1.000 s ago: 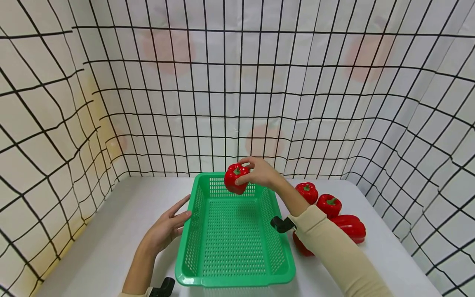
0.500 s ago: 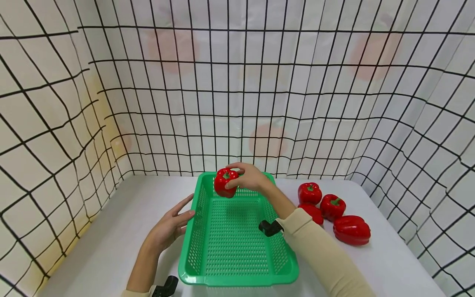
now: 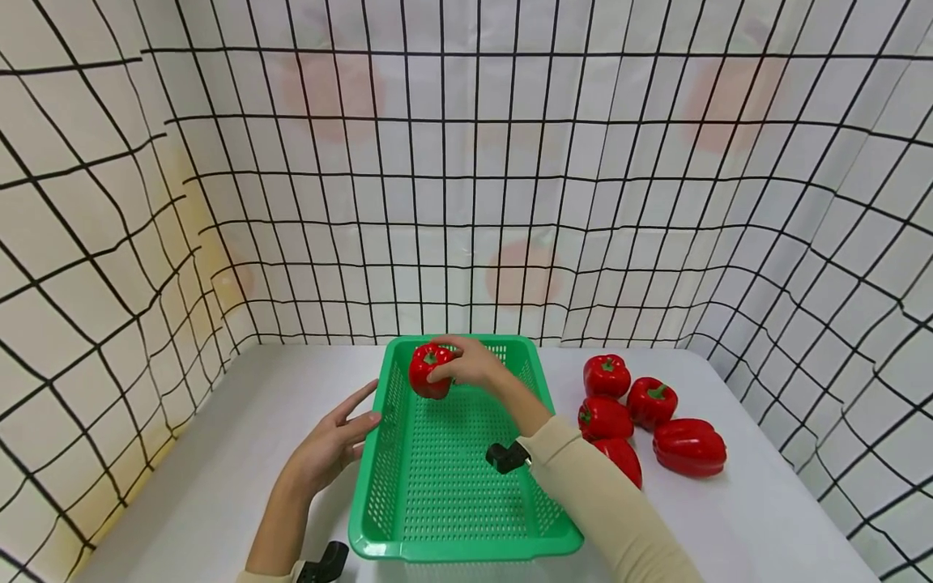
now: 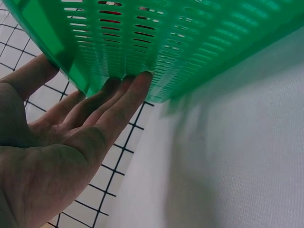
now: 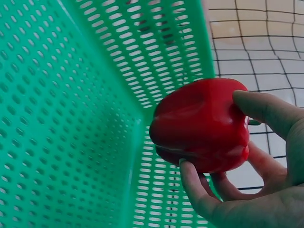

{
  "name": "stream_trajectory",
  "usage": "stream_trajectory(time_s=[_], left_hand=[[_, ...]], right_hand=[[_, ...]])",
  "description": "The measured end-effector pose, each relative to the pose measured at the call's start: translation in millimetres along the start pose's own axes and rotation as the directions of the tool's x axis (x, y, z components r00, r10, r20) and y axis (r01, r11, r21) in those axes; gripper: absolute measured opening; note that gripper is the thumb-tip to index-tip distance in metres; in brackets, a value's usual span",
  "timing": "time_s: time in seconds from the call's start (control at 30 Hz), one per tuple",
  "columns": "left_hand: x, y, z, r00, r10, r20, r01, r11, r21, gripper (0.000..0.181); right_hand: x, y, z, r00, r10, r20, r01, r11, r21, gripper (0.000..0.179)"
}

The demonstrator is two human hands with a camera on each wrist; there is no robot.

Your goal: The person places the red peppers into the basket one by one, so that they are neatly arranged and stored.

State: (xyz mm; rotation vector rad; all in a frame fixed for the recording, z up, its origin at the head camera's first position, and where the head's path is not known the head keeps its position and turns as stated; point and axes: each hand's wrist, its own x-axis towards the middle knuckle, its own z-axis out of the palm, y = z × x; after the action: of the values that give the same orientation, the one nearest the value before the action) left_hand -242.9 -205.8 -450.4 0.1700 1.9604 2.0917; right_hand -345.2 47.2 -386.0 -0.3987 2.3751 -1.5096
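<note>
Above a table, the right hand's pinched pepper has sunk toward the basket below its fingertips, carrying apparently nearly done; the left hand touches the basket straight-fingered.

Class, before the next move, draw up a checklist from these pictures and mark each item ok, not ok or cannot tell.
1. Right hand has a grip on the red pepper: ok, held between thumb and fingers.
2. Held pepper is within the green basket's outline: ok, at the far left corner.
3. Held pepper touches the basket floor: cannot tell.
4. Left hand touches the basket: ok, fingers against its left side from outside.
5. All peppers in the basket: not ok, five other peppers lie to its right on the table.
</note>
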Motion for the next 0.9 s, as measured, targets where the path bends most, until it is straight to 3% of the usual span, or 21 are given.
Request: stream_trajectory(time_s=[0.67, 0.9], left_hand=[[0.1, -0.1, -0.4, 1.000, -0.011, 0.006, 0.011, 1.000, -0.006, 0.072], [0.4, 0.3, -0.8, 1.000, -0.016, -0.004, 0.016, 1.000, 0.000, 0.072]], right_hand=[[5.4, 23, 12, 0.997, 0.067, 0.025, -0.067, 0.997, 0.026, 0.067], [3.6, 27, 13, 0.998, 0.058, 0.015, -0.057, 0.998, -0.021, 0.067]])
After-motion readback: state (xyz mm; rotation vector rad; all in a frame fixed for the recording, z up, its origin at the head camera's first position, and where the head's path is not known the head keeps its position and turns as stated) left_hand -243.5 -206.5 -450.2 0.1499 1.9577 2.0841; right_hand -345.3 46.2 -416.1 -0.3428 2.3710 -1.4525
